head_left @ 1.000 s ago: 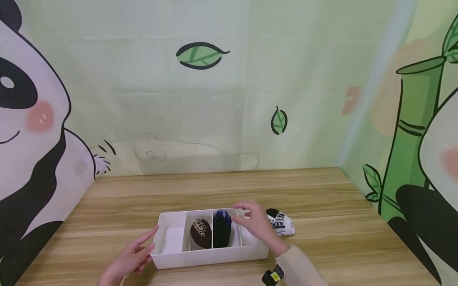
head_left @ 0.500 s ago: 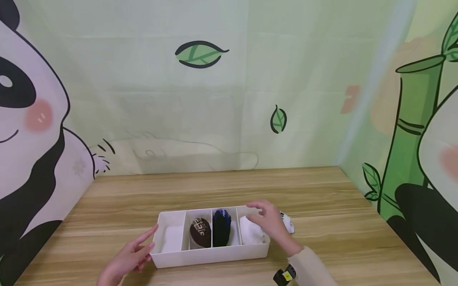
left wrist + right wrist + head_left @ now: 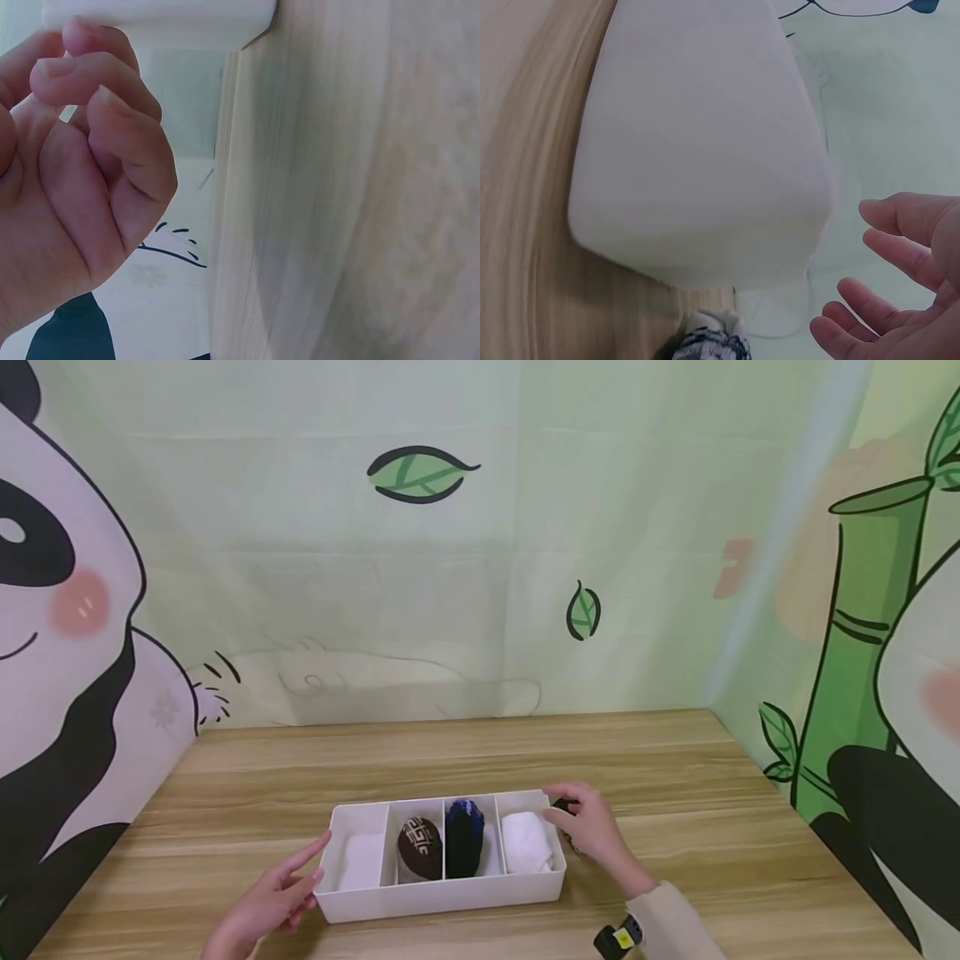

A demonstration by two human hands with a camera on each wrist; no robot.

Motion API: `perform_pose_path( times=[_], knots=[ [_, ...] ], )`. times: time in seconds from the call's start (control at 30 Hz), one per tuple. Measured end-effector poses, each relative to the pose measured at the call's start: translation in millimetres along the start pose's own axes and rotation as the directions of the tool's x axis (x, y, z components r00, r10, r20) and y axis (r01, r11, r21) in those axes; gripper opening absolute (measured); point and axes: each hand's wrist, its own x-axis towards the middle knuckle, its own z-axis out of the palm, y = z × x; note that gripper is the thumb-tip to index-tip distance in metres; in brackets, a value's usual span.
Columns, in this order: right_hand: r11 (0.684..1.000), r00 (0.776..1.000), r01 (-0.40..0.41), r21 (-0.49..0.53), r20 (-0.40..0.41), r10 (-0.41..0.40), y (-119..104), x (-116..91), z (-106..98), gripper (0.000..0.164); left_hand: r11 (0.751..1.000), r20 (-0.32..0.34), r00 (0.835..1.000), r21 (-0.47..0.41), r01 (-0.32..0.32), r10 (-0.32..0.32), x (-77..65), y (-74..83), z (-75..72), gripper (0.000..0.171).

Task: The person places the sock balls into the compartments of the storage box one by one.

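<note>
A white divided box (image 3: 442, 902) lies on the table. In its compartments sit a brown patterned rolled sock (image 3: 421, 847), a black rolled sock (image 3: 465, 843) with a blue end, and a white rolled sock (image 3: 527, 842) at the right end; the leftmost holds nothing. My left hand (image 3: 270, 897) touches the box's left end, index finger extended, other fingers loosely bent in the left wrist view. Just past the right end hovers my right hand (image 3: 596, 833), fingers spread and holding nothing. Beneath it, a black and white rolled sock (image 3: 712, 341) is mostly hidden in the head view.
The wood-grain table (image 3: 360, 760) extends behind the box and to both sides. A printed cloth backdrop (image 3: 300, 568) with pandas and bamboo stands along its back and sides. A dark wrist device (image 3: 618, 937) is on my right wrist.
My right hand has moved right, from above the black sock, past the white sock, to over the black and white sock outside the box. The left hand stays at the box's end.
</note>
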Motion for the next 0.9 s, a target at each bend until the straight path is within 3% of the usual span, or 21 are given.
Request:
perform_pose_path(
  times=[0.9],
  knots=[
    [0.978, 0.995, -0.018, -0.207, 0.091, 0.038, 21.4, 3.5, -23.2, 0.022, 1.0, 0.001, 1.0, 0.016, 0.016, -0.016, 1.6, 2.6, -0.3, 0.06]
  ],
)
